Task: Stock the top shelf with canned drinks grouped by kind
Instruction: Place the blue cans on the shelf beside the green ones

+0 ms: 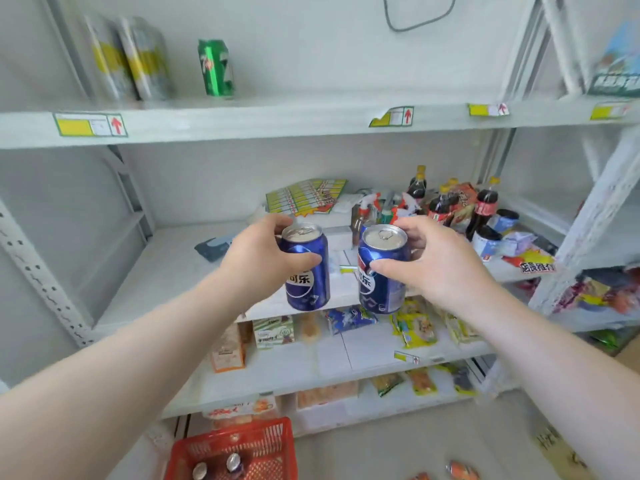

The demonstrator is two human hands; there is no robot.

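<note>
You hold two blue cans level with the middle shelf, below the top shelf (277, 123). Your left hand (263, 258) wraps the left blue can (306, 282), thumb across its front; your right hand (436, 265) grips the right blue can (381, 282) the same way. Both cans are glossy blue with silver lids and flat pull tabs, near each other but apart. Each bears a round red, white and blue emblem and the white characters "可乐"; your thumbs cover whatever is printed above.

On the top shelf stands a green can (216, 67) with what looks like a "7", though it is blurred. To its left stand two silver-and-yellow cans (145, 58) whose writing is smeared beyond reading. The price tags (90, 124) on the shelf edge show a yellow block and a red upward arrow; their small print is illegible.

The red basket (235, 452) at the bottom is cut off by the frame, with two can tops showing inside.
</note>
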